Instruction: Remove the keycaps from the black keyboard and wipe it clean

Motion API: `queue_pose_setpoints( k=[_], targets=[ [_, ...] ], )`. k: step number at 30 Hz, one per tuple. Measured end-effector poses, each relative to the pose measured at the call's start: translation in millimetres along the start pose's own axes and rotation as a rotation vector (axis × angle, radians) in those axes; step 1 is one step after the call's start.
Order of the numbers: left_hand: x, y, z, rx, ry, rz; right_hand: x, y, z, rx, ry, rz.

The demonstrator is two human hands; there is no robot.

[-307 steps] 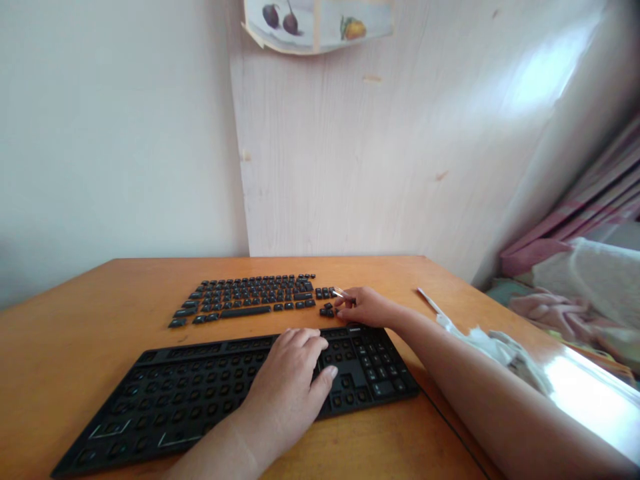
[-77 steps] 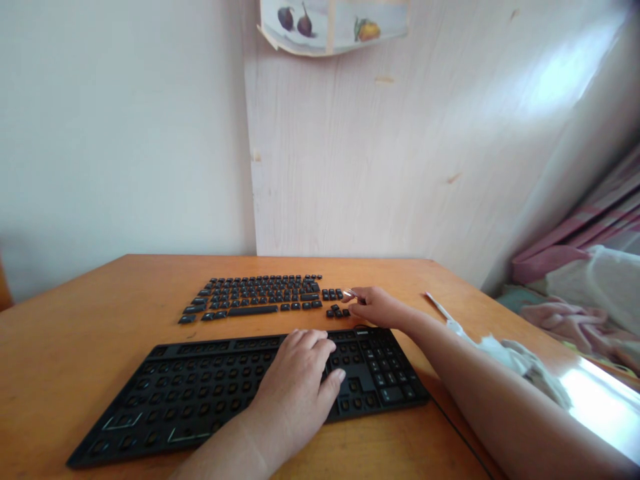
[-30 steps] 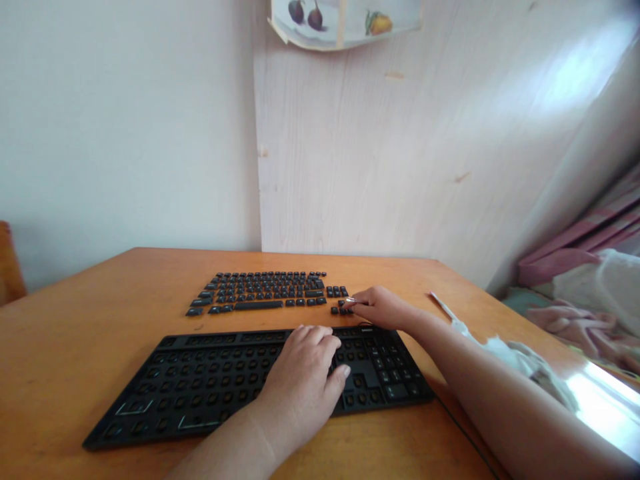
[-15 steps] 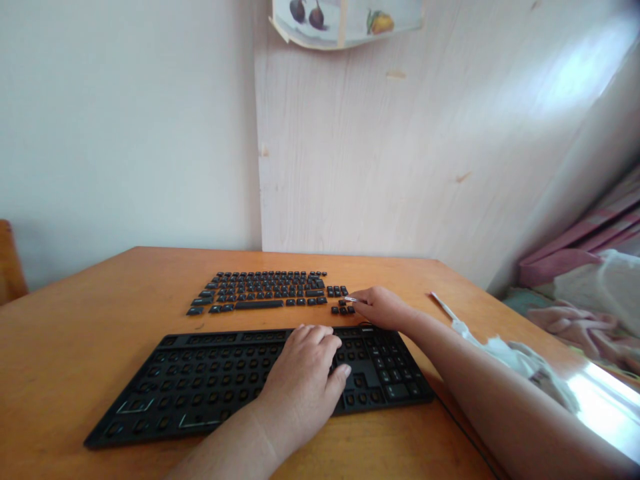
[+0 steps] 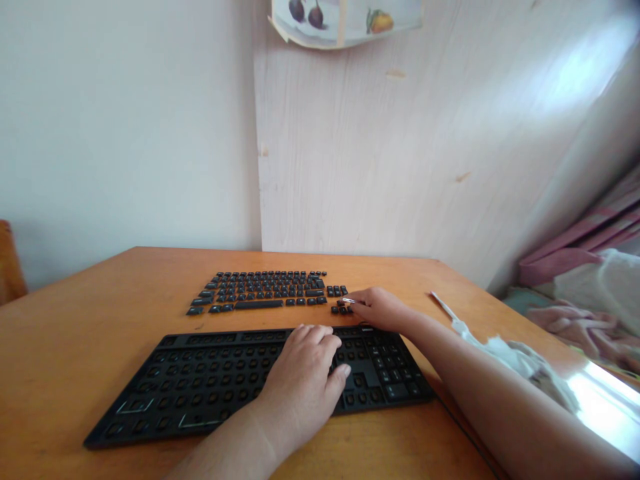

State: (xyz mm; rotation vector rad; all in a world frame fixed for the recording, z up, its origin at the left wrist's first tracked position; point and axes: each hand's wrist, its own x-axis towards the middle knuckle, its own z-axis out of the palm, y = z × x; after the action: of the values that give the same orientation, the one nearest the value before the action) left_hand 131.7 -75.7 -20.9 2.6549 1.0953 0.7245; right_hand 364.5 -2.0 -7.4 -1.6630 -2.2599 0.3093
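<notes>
Palm down, the left hand (image 5: 306, 363) is laid across the black keyboard (image 5: 215, 373), its fingers half extended and slightly bent, its thumb held apart from them; whether the frame is gripped cannot be told, since the underside of the palm is hidden. Most of the keyboard's left and middle part is seen as bare sockets, while keys are seated in the number pad (image 5: 393, 370) at its right end. From beside that end a thin cable (image 5: 463, 427) is run toward the near edge of the view. Just beyond the keyboard, the right hand (image 5: 377, 307) is held low over the table (image 5: 165, 287), and a thin silver tool (image 5: 349, 301) is pinched between its thumb and fingers. Its tip is pointed left, at a small group of loose keys (image 5: 342, 310); whether any is touched cannot be made out. To the right of the right forearm, a crumpled cloth (image 5: 515, 360) is spread, with a slim white stick (image 5: 442, 306) laid at its far end. Farther back, more loose keys (image 5: 267, 287) are arranged in rows, edged in front by a long space bar (image 5: 259, 305). Behind the table, a painted sheet (image 5: 345, 27) is hung on a pale board (image 5: 350, 147).
</notes>
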Motion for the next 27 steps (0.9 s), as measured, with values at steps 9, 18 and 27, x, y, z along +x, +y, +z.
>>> queue_pose_setpoints(
  k=[9, 18, 27],
  targets=[
    [0, 1, -2.5, 0.0, -0.005, -0.006, -4, -13, -2, 0.02, -0.044, -0.086],
    [1, 0, -0.8, -0.003, -0.004, -0.001, -2, -10, 0, -0.008, -0.071, -0.115],
    [0, 2, -2.4, -0.007, 0.0, 0.001, -3, -12, -1, 0.009, -0.061, -0.107]
  ],
)
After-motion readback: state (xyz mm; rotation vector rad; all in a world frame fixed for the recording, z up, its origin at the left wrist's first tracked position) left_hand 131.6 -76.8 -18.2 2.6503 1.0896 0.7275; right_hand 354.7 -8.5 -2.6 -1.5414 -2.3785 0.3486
